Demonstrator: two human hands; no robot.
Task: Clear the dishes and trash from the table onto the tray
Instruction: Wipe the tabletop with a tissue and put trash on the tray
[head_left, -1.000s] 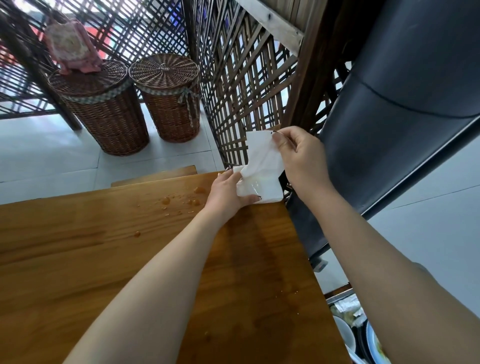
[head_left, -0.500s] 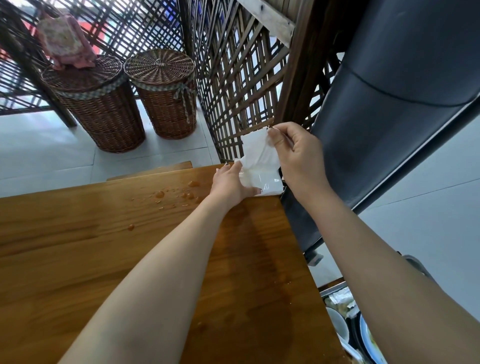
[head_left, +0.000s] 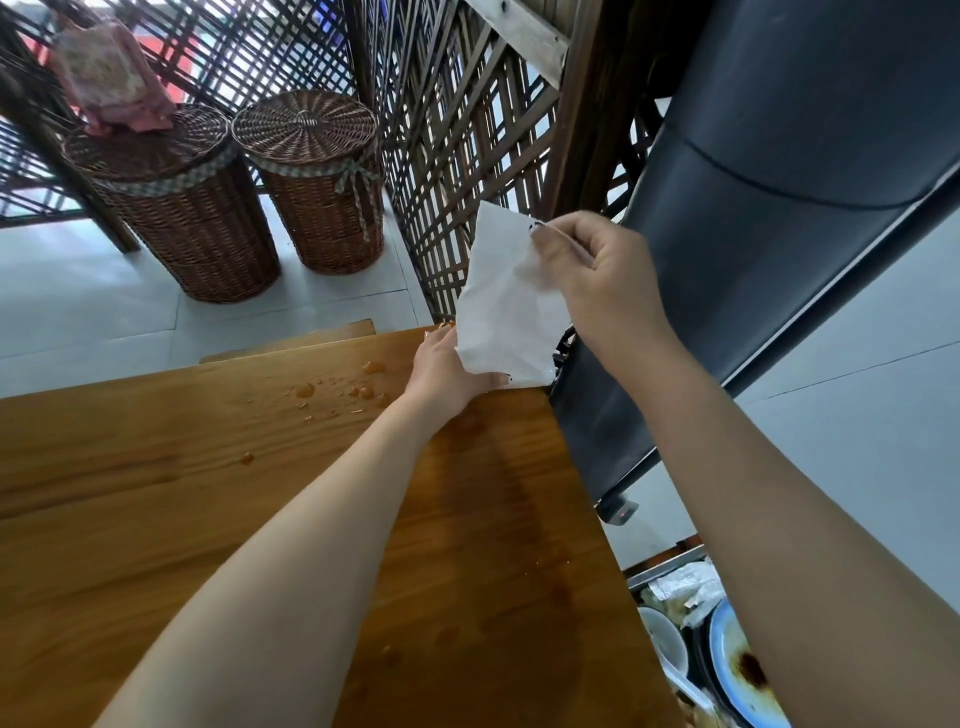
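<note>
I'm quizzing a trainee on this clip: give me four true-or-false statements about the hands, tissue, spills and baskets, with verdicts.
The right hand pinches the white tissue near its top. True.
The left hand lies flat mid-table, away from the tissue. False: it holds the tissue's lower end at the table corner.
Orange droplets dot the table left of the left hand. True.
The wicker baskets stand on the table. False: they stand on the floor.
</note>
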